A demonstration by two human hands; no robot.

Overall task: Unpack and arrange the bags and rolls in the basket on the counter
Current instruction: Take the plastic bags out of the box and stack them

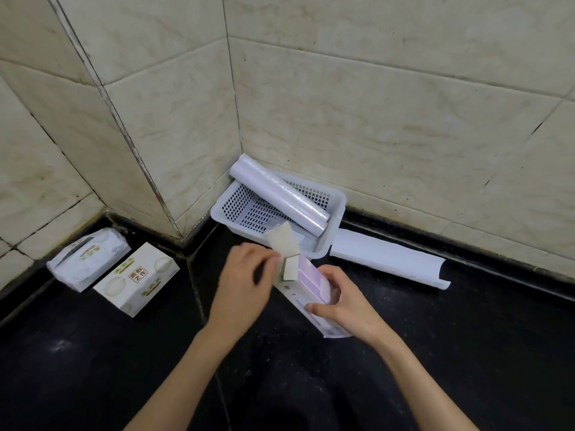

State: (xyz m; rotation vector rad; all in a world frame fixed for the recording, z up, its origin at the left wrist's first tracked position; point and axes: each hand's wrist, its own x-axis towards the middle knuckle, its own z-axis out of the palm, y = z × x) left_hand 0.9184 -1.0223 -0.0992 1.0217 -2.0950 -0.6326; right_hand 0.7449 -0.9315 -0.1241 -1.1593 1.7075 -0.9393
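A white perforated basket (337, 213) stands in the tiled corner on the black counter. Two white rolls (280, 189) lean in it, their upper ends sticking out over the back rim. In front of the basket I hold a long pale purple box (311, 283) with its end flaps (284, 242) open. My right hand (345, 301) grips the box around its middle. My left hand (245, 283) pinches the opened flap at the box's far end.
An empty curled white wrapper (389, 259) lies along the wall to the right of the basket. At the left stand a white carton with green print (137, 278) and a soft white pack (88, 258). The black counter (466, 353) spreads in front.
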